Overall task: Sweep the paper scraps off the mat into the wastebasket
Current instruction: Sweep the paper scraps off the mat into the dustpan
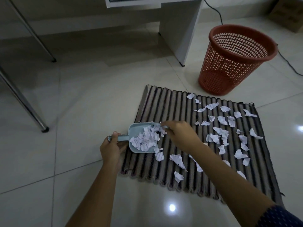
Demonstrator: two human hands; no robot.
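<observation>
A striped mat (pixel 170 108) lies on the tiled floor with several white paper scraps (pixel 223 120) scattered over its right half. A small pale blue dustpan (pixel 136 128) rests on the mat's left edge, holding a pile of scraps (pixel 146 140). My left hand (pixel 111 148) grips the dustpan's handle. My right hand (pixel 178 135) sits at the pan's mouth, fingers pinched on a few scraps. A red mesh wastebasket (pixel 236 63) stands upright on the floor beyond the mat's far right corner.
A white desk leg panel (pixel 178 30) stands behind the mat, left of the wastebasket. Metal chair legs (pixel 23 102) slant at the left. A black cable (pixel 218 12) runs behind the basket, and a cardboard box (pixel 288 12) sits at the top right.
</observation>
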